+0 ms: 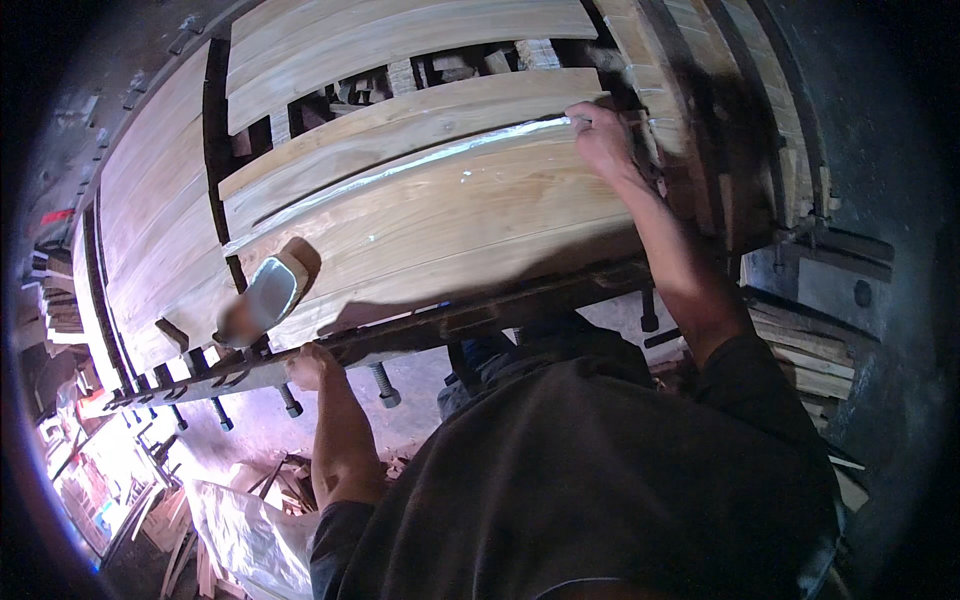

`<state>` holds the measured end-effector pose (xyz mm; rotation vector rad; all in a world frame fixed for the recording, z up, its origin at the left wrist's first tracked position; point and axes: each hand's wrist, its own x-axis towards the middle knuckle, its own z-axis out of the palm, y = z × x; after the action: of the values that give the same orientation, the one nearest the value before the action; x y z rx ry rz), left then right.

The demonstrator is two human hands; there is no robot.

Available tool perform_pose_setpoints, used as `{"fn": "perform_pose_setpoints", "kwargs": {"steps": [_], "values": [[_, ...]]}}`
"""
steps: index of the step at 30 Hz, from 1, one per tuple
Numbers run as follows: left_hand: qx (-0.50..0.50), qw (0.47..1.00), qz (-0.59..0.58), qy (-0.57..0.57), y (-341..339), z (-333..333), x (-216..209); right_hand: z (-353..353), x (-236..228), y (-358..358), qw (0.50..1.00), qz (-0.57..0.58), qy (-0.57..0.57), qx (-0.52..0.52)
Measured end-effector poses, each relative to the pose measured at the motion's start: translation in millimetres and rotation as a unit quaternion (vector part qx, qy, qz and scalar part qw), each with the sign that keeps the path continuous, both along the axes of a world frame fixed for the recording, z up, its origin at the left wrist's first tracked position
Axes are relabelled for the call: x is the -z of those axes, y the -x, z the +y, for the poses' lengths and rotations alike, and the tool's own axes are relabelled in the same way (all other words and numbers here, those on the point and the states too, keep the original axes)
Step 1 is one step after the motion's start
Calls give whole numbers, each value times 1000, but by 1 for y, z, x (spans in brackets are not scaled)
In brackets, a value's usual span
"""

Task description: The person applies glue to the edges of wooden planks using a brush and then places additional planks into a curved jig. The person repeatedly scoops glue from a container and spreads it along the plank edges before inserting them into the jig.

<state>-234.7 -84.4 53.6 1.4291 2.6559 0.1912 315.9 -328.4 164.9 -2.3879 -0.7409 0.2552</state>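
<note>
My left hand (312, 367) clasps the rail (430, 328) nearside of the panel (490, 205); my right hand (604, 140), hold unclear, overlies its right end.

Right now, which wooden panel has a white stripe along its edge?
The near panel, closest to the person: a white stripe runs along its far edge to the right hand. Other panels show none.

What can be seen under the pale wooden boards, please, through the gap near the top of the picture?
Jumbled wood scraps and pale blocks show there in dark shadow; whatever lies directly beneath the boards is covered.
</note>
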Motion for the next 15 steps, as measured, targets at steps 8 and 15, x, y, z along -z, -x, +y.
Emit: {"fn": "perform_pose_setpoints", "kwargs": {"steps": [8, 15], "values": [[61, 996, 1, 65, -18, -6, -23, -33, 5, -30, 998, -8, 36, 41], [198, 963, 117, 140, 22, 6, 14, -55, 8, -54, 997, -28, 20, 66]]}}
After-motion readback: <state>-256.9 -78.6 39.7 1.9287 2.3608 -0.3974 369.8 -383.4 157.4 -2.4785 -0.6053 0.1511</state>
